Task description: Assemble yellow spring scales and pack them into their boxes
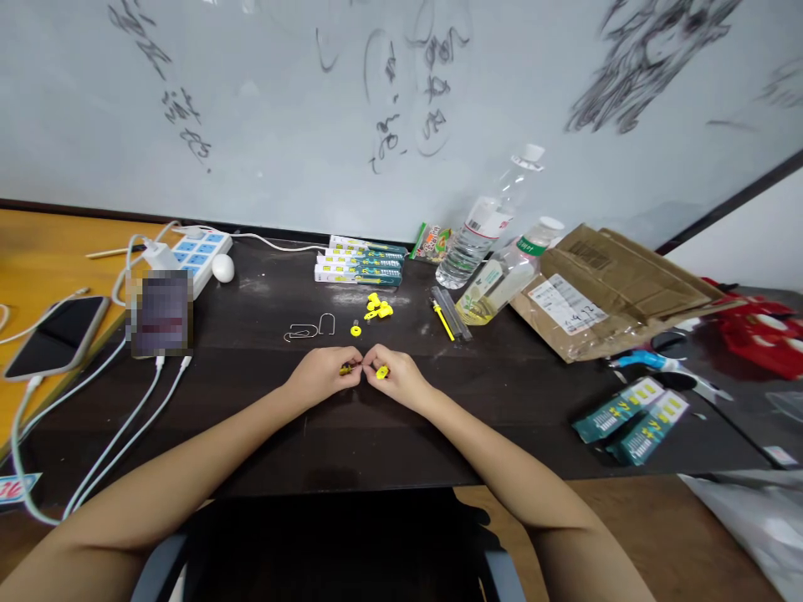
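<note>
Close together over the dark table (269,443), my two hands meet at the fingertips. My left hand (323,372) is closed in a pinch on a small yellow-and-dark piece (345,369), mostly covered by the fingers. My right hand (401,380) is also closed, with a small yellow plastic piece (382,372) showing at its fingers. Just beyond them lie a yellow ring-shaped part (355,330) and a pile of yellow plastic parts (380,309). Bent metal wires (304,331) rest to the left. A yellow stick (442,321) and clear tubes (452,313) lie to the right.
Several slim boxes (357,274) stand stacked at the back by the whiteboard (269,125). Two bottles (480,226) and a cardboard parcel (565,305) are at the right, with two green boxes (649,426) nearer. Leftward are a power strip (204,251), cables and phones (59,334).
</note>
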